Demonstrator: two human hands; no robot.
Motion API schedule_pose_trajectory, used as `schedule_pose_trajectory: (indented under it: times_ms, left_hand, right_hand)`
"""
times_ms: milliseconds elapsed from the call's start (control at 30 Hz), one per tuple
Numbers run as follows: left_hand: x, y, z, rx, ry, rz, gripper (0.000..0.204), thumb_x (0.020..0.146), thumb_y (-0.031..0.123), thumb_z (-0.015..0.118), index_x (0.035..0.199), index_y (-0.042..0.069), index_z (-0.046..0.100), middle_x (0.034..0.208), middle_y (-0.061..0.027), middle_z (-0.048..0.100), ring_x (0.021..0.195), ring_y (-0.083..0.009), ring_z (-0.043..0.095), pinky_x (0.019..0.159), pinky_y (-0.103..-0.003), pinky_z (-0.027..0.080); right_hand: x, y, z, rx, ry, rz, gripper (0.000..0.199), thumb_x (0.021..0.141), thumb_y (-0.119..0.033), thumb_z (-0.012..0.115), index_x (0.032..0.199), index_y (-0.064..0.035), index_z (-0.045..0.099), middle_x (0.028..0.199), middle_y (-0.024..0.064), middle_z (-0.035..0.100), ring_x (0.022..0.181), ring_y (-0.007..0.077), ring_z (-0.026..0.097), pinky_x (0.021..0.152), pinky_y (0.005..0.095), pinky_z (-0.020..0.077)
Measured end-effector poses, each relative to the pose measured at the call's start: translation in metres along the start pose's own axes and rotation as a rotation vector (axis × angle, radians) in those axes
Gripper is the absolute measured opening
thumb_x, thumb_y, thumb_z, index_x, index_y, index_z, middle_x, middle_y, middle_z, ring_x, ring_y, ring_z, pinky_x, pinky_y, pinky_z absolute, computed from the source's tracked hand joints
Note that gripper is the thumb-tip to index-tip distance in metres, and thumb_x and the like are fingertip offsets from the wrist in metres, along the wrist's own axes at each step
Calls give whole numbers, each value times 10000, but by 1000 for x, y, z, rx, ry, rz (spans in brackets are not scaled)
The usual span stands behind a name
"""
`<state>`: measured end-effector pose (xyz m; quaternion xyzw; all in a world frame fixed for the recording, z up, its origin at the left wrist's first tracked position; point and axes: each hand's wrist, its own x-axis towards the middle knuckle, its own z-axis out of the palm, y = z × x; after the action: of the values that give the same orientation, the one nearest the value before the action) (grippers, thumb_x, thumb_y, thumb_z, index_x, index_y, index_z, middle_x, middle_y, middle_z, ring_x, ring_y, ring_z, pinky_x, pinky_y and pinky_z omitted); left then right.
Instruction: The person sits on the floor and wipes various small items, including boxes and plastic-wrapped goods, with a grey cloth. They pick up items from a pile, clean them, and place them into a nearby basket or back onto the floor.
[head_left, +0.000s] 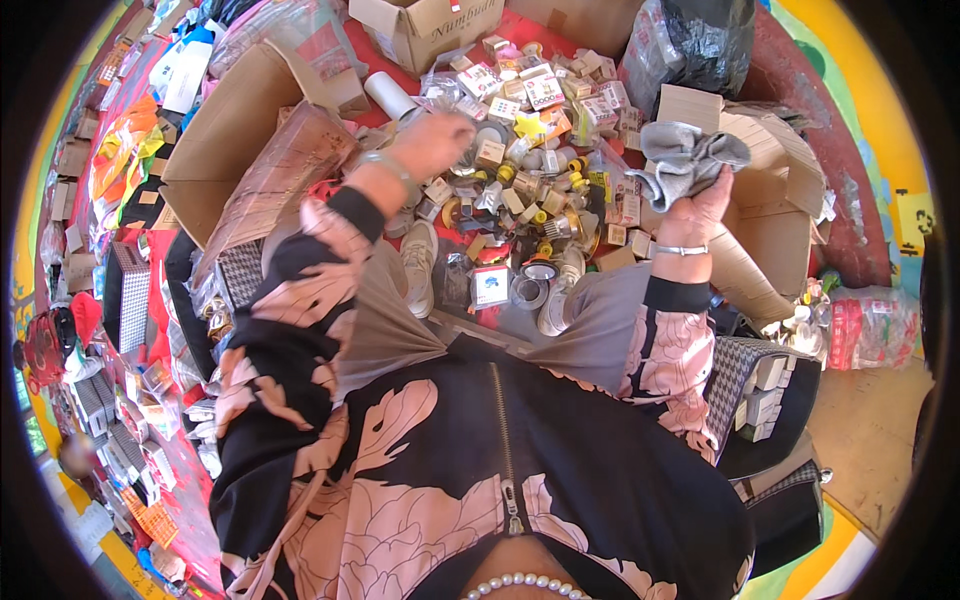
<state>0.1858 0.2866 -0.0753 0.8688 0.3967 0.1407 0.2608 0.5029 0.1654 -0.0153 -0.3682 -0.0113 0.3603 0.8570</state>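
Observation:
In my right hand (702, 207), raised at the right of the pile, is a crumpled grey cloth (690, 158). My left hand (436, 142) reaches over the upper left of the pile. Motion smears its fingers, so I cannot make out their pose or whether they hold anything. Below and beyond my hands lies a heap of small boxes and bottles (542, 90), many white, tan or yellow-capped. A white cylinder (388, 95) lies just beyond my left hand. Between my shoes stands a small white box (490, 287) with a blue mark, beside a round clear container (529, 292).
Open cardboard boxes flank the heap, one at the left (235, 150) and one at the right (768, 215). Another carton (425, 35) stands at the back, near a dark plastic bag (690, 45). Checked-pattern bins (770, 400) are beside me; assorted goods (120, 170) cover the far left.

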Motion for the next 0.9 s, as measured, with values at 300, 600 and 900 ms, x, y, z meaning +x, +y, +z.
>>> schedule_pose_trajectory:
  times_ms: [300, 600, 900]
  left_hand:
    - [-13, -162, 275, -72, -229, -759, 317, 773, 248, 505, 989, 49, 624, 952, -169, 622, 881, -326, 610, 769, -414, 480]
    - [-65, -137, 329, 223, -907, -302, 342, 738, 332, 554, 897, 49, 663, 932, -146, 639, 858, -337, 612, 724, -417, 491]
    - [-104, -96, 391, 348, -973, -209, 240, 767, 233, 565, 907, 61, 657, 915, -133, 642, 860, -284, 618, 724, -403, 496]
  right_hand:
    - [26, -32, -39, -137, -78, 76, 451, 872, -447, 357, 1193, -155, 476, 1153, 65, 548, 1021, 325, 520, 737, 532, 441]
    - [42, -31, -54, -119, -194, 249, 447, 868, -428, 389, 1216, -154, 454, 1161, 67, 542, 1041, 316, 528, 753, 539, 463]
    - [13, -5, -18, -214, -71, 194, 426, 886, -405, 345, 1179, -129, 486, 1088, 52, 580, 930, 268, 586, 645, 456, 519]
